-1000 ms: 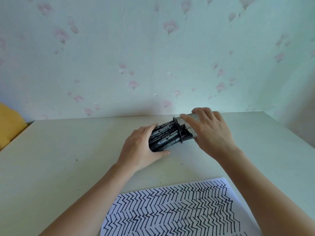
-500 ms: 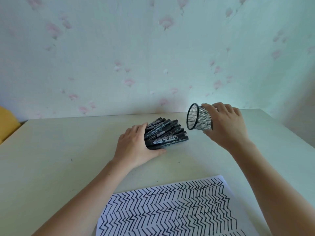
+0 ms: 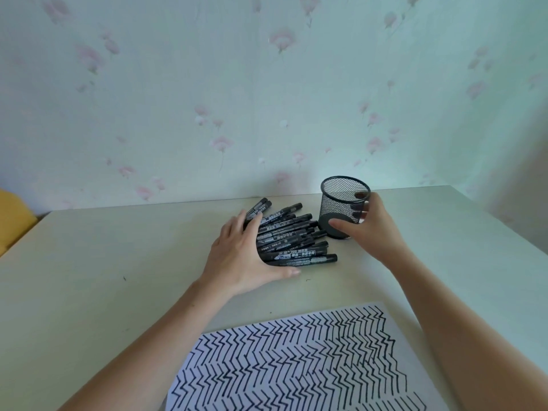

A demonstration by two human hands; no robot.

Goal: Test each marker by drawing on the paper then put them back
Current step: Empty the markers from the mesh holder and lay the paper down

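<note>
Several black markers (image 3: 292,235) lie in a loose pile on the pale table (image 3: 118,262), caps pointing right. My left hand (image 3: 246,256) rests on the pile's left end, fingers spread over the markers and thumb along the nearest one. To the right of the pile a black mesh pen cup (image 3: 344,207) stands upright and empty. My right hand (image 3: 373,232) grips the cup, thumb on its near side and fingers round its far side. A white paper (image 3: 296,366) covered in black zigzag lines lies at the near edge.
A wall with pale floral paper runs along the table's far edge. Something yellow (image 3: 13,218) shows at the far left beyond the table. The table's right edge slants near my right forearm.
The cup lay tipped with the markers inside. My right hand pulled it off them, turned it upright and set it on the table. The markers spread out under my left hand.
</note>
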